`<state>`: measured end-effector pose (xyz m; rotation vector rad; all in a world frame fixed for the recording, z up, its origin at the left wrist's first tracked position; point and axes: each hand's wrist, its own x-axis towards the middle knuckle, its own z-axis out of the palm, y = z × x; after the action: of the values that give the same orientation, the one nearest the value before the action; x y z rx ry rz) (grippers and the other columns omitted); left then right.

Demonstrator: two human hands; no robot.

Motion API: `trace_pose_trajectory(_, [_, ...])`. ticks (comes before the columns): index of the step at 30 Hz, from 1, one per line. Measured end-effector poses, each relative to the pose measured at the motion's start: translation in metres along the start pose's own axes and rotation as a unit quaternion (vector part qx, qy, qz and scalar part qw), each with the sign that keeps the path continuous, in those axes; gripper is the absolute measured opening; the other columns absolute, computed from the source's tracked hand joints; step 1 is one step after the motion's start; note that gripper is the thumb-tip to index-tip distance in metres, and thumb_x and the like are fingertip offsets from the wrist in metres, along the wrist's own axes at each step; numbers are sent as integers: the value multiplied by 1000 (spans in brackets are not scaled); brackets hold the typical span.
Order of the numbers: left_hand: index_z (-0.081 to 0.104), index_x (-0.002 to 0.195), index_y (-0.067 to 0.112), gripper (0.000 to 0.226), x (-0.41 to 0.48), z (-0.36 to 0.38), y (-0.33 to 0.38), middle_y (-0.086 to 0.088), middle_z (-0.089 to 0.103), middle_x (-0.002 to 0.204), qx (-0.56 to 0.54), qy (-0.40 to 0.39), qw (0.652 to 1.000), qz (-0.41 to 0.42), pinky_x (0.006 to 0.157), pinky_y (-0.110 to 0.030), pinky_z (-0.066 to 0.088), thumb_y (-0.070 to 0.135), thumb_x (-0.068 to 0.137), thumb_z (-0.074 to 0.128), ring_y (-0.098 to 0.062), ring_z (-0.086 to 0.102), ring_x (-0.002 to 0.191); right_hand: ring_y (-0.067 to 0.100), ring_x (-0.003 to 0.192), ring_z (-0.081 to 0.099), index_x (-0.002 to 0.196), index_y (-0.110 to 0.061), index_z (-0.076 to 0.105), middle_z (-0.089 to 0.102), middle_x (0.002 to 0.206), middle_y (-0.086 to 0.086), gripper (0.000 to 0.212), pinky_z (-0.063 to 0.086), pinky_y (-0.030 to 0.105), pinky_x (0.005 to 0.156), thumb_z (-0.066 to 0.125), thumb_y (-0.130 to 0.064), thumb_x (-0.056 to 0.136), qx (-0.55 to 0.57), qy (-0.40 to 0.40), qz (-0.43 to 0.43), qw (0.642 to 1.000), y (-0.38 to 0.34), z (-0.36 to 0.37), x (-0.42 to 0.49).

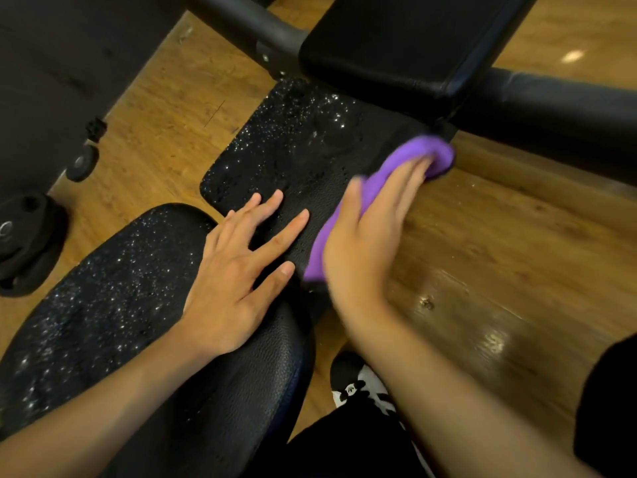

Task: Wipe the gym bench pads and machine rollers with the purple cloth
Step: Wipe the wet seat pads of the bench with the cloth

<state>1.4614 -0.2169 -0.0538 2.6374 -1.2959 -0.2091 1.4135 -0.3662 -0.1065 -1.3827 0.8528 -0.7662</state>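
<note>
A black bench pad (296, 139), speckled with spray droplets, runs up the middle of the view. A second wet black pad (113, 305) lies nearer, at lower left. My left hand (241, 270) rests flat with spread fingers where the two pads meet. My right hand (372, 232) presses the purple cloth (427, 153) flat against the far pad's right edge; the cloth bunches past my fingertips and a strip shows beside my palm. Another black pad (389, 43) sits higher at the top right.
Dark frame tubes (551, 108) cross behind the pads. Weight plates (24, 236) and a small wheel (82, 163) lie at left on the wooden floor (499, 253). A black and white shoe (362, 388) stands below the pads, by dark trousers.
</note>
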Motion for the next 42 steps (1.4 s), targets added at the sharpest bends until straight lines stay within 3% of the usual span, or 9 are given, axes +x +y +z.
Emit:
trace_pose_trajectory(5, [36,159,37,55,1,2,2,4,22,171,1,1,1000,4,122,-62,18,50,106,34,-20,11,160,14,157,15,163,-12,7,10,172,4,66,15,15,123,42,-29,110,-1,59,38,998,-7,-3,48])
trace_pose_trajectory(9, [36,159,39,55,0,4,3,7,21,171,-9,1,1000,-2,122,-63,19,50,105,36,-18,10,160,-21,144,-8,161,-10,-5,-8,169,-3,76,5,0,113,45,-26,107,57,-41,39,997,-9,-6,-57])
trace_pose_trajectory(12, [35,159,38,55,0,2,4,6,22,171,-7,6,1000,-5,121,-63,20,50,106,36,-18,11,160,-5,150,-3,160,-2,-1,-3,171,9,76,-1,0,112,48,-23,107,32,-25,33,999,-4,-7,-14])
trace_pose_trajectory(16, [36,159,35,55,3,1,4,4,24,171,0,6,1000,3,121,-64,19,48,106,35,-20,12,160,18,153,24,163,-8,10,16,171,8,69,16,5,110,46,-30,109,7,64,59,996,-10,-7,78])
trace_pose_trajectory(23, [36,158,37,55,0,2,4,5,23,171,-13,2,1000,-6,122,-62,16,49,105,37,-19,11,160,13,158,-6,158,-14,-10,-11,170,-2,76,5,27,127,42,-30,107,9,-56,-3,998,-1,-3,-58])
trace_pose_trajectory(28, [37,159,35,54,3,1,6,5,24,170,-6,7,1000,2,122,-61,17,47,106,36,-19,12,160,20,157,16,162,-7,11,11,171,9,68,14,18,121,47,-24,108,-8,61,21,998,-9,-6,57])
trace_pose_trajectory(35, [36,158,38,54,1,1,2,5,23,171,-14,3,1000,-6,122,-61,15,49,106,35,-19,11,160,-21,143,-8,160,-2,-1,-3,166,-1,77,3,-1,112,47,-26,105,55,-30,21,998,-3,-2,-60])
trace_pose_trajectory(39, [36,159,36,53,2,2,1,4,24,171,-12,2,1000,-1,122,-62,17,46,106,36,-20,12,160,14,155,11,161,-1,7,6,171,13,71,7,-4,108,48,-22,107,26,26,38,999,-2,-8,44])
trace_pose_trajectory(42, [36,159,36,53,1,4,-1,5,24,170,-11,9,1000,-4,121,-63,17,46,106,36,-19,12,160,20,156,17,163,-6,7,8,172,10,71,11,-8,101,47,-27,108,10,43,44,998,-9,-7,76])
